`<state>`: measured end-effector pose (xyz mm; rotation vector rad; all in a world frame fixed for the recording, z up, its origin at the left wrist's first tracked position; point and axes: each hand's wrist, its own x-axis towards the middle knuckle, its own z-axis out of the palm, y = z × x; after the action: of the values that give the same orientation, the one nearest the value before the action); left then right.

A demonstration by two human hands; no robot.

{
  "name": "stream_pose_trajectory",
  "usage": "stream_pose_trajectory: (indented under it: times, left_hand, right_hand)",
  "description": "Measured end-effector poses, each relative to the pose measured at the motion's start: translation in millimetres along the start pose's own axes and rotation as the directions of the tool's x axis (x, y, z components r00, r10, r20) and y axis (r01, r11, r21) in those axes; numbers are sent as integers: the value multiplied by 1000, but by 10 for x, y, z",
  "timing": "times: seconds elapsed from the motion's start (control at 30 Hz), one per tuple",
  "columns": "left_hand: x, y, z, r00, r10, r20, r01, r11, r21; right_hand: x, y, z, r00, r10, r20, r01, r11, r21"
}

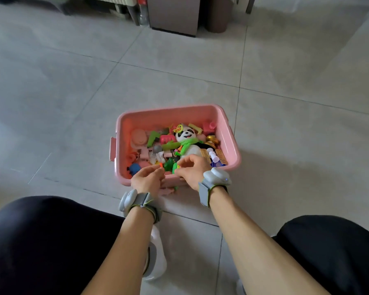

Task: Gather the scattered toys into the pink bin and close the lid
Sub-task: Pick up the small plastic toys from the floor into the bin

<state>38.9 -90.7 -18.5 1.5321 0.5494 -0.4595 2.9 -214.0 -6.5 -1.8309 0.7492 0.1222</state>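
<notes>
The pink bin (232,137) stands on the tiled floor in front of my knees, with no lid on it. It holds several small plastic toys and a panda plush (189,138) with a green scarf. Both my hands hover over the bin's near rim. My left hand (147,180) has its fingers curled, pinching a small orange toy (161,165) at the fingertips. My right hand (193,172) pinches a small green toy (175,167). Below my hands, small pink and green pieces (168,190) lie on the floor against the bin's near wall, partly hidden.
A grey cabinet (173,15), a brown waste bin (218,13) and a plastic bottle (142,17) stand at the far wall. My dark-clothed knees fill the lower corners. A white shoe (157,252) sits between them. Grey bands wrap both wrists.
</notes>
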Motion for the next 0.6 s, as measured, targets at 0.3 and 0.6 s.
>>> stream_pose_trajectory:
  times: [0.3,0.6]
  left_hand:
    - [375,-119,-318,987,-102,-124,104,995,10]
    - [300,-170,-233,982,-119,-148,137,984,117]
  right_hand:
    - [187,-112,250,996,-33,81,55,958,-281]
    - [189,180,265,1000,-3,30,16,889,-458]
